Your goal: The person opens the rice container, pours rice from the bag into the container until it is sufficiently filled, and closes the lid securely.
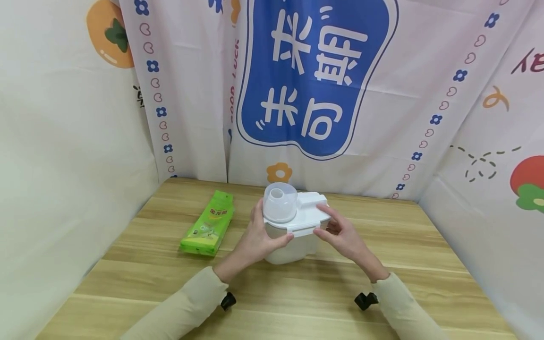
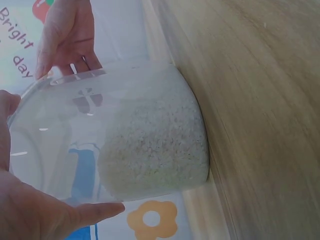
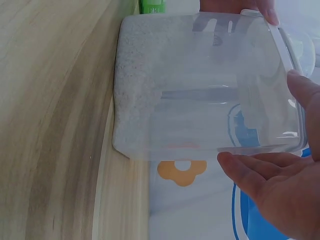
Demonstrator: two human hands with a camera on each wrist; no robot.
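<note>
A clear plastic rice container (image 1: 291, 248) stands upright on the table, its white lid (image 1: 308, 219) on top. A see-through measuring cup (image 1: 280, 203) sits upside down on the lid's left part. White rice (image 2: 155, 145) fills the lower part, seen through the wall in the left wrist view. My left hand (image 1: 257, 238) holds the container's left side near the lid, thumb at the front rim. My right hand (image 1: 344, 236) holds the right side, thumb by the front latch and fingers along the lid's edge. The right wrist view shows its fingers (image 3: 240, 172) against the wall.
A green packet (image 1: 210, 224) with printed label lies on the wooden table (image 1: 153, 274), left of the container. Printed white cloth (image 1: 195, 94) hangs behind the table and along both sides. A small black piece hangs at each sleeve cuff.
</note>
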